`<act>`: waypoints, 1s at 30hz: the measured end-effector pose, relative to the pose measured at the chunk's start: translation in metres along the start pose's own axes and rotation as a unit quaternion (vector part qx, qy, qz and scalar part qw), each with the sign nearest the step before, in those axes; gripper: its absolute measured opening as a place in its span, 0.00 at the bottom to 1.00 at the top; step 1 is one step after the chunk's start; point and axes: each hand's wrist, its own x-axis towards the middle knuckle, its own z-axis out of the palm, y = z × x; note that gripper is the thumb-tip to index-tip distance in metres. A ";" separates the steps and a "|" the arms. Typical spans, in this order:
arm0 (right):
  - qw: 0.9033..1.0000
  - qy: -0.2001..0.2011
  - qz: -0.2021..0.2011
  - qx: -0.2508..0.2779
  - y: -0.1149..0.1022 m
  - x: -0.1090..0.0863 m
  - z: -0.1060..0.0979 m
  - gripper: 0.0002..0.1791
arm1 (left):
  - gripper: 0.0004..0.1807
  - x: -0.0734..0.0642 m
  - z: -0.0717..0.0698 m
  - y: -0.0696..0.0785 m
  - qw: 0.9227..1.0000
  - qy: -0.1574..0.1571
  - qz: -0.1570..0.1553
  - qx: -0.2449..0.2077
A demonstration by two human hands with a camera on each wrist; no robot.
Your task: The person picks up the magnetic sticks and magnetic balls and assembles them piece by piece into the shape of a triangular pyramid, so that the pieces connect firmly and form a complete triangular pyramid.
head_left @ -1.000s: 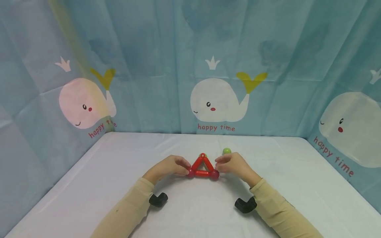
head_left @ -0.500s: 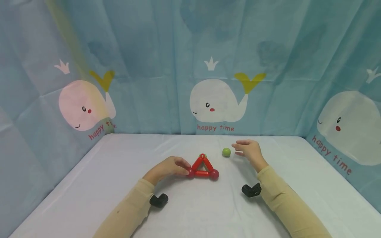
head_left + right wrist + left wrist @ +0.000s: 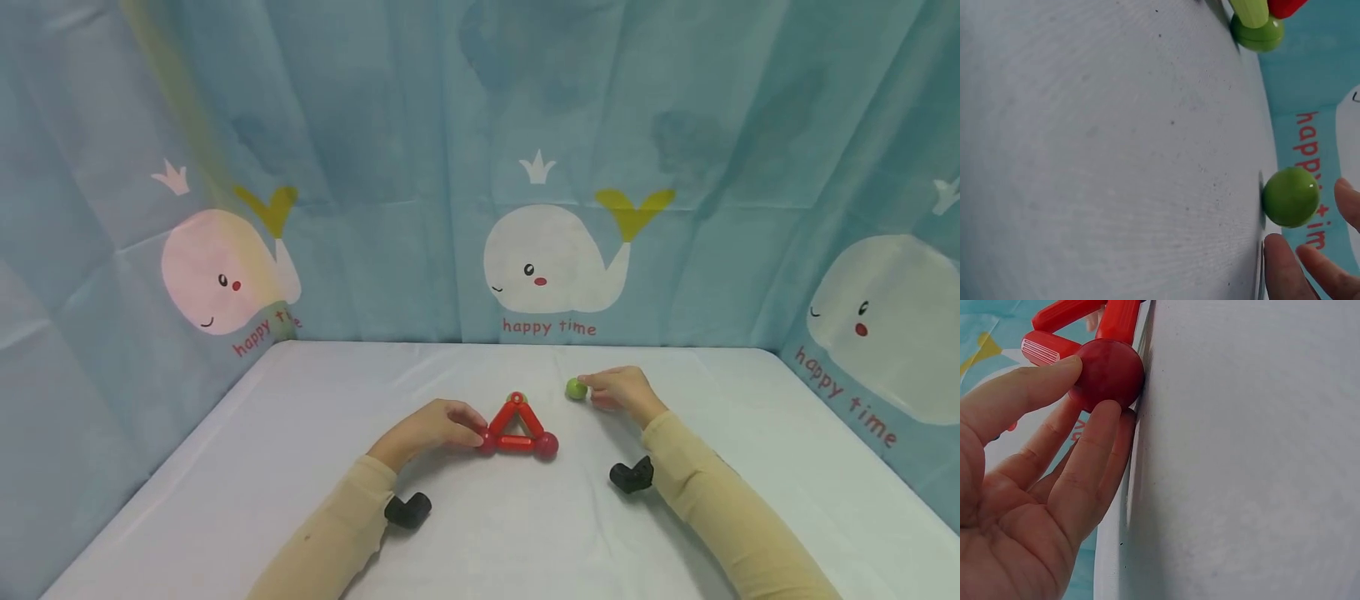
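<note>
A triangle of red rods (image 3: 516,442) lies on the table, with a red ball at each near corner. My left hand (image 3: 438,425) holds the left red ball (image 3: 1110,372) between thumb and fingertips. The right red ball (image 3: 547,446) is untouched. At the far corner, the right wrist view shows another green ball (image 3: 1260,34) with a light green rod (image 3: 1250,11) against it. Farther back sits a loose green ball (image 3: 1291,197). My right hand (image 3: 622,390) is just right of it, fingertips close and thumb apart from it; whether a finger touches it I cannot tell.
A white cloth covers the table (image 3: 510,533). Behind it hangs a blue curtain (image 3: 375,250) printed with whales. Black curved pieces stick out at the left wrist (image 3: 408,511) and right wrist (image 3: 632,475).
My right hand has left the triangle's right red ball, swung back and right, then come in beside the loose green ball. My left hand has stayed at the left red ball.
</note>
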 end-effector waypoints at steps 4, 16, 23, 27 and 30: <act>0.999 0.007 0.037 0.032 0.000 0.005 0.005 0.31 | 0.13 -0.002 0.001 -0.001 1.000 -0.001 0.002 -0.008; 0.999 -0.020 0.004 0.029 0.000 0.005 0.006 0.27 | 0.13 -0.004 0.000 0.003 1.000 -0.002 -0.005 -0.006; 0.998 -0.033 -0.043 -0.010 0.000 -0.001 0.007 0.23 | 0.13 -0.002 -0.001 0.005 1.000 -0.007 -0.005 -0.006; 0.997 -0.044 -0.051 -0.030 -0.002 -0.006 0.011 0.24 | 0.13 -0.003 -0.001 0.003 1.000 -0.007 -0.002 -0.009; 0.997 -0.047 -0.049 -0.025 -0.007 -0.011 0.017 0.24 | 0.13 -0.003 -0.002 0.003 1.000 -0.009 0.002 -0.013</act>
